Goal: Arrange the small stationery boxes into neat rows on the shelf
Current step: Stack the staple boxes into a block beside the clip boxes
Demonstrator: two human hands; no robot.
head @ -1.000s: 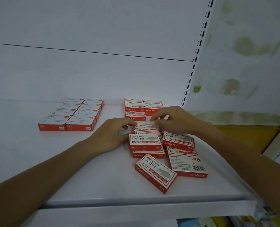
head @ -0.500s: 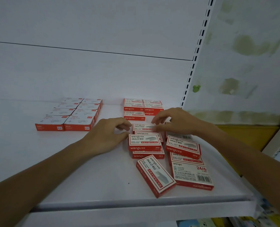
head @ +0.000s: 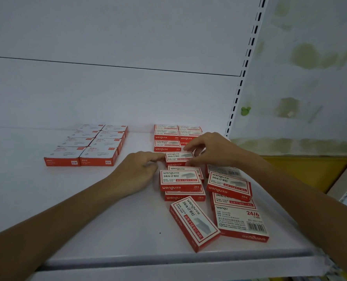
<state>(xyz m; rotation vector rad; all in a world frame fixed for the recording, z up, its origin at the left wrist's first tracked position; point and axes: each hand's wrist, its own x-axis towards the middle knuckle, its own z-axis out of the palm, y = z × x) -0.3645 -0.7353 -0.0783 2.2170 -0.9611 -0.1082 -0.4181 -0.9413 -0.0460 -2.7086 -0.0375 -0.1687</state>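
Observation:
Several red-and-white staple boxes lie on the white shelf point(head: 128, 230). A tidy block of boxes point(head: 166, 136) sits at the back right. One small box point(head: 178, 158) stands just in front of that block; my left hand point(head: 138, 171) pinches its left end and my right hand point(head: 211, 149) holds its right end from above. Closer to me lie loose boxes in a jumble: a stacked box point(head: 179, 180), a tilted box point(head: 228, 185), a diagonal box point(head: 195, 223) and a back-side-up box point(head: 241, 221).
A second tidy block of red-and-white boxes point(head: 87, 147) sits at the back left. The slotted upright point(head: 243, 74) bounds the shelf on the right, with a stained wall beyond. The shelf's front lip point(head: 168, 262) runs below the loose boxes.
Both hands have stayed on the small box near the back block, with the right hand's fingers shifting over its right end. The view has drifted slightly; the loose boxes lie much as before.

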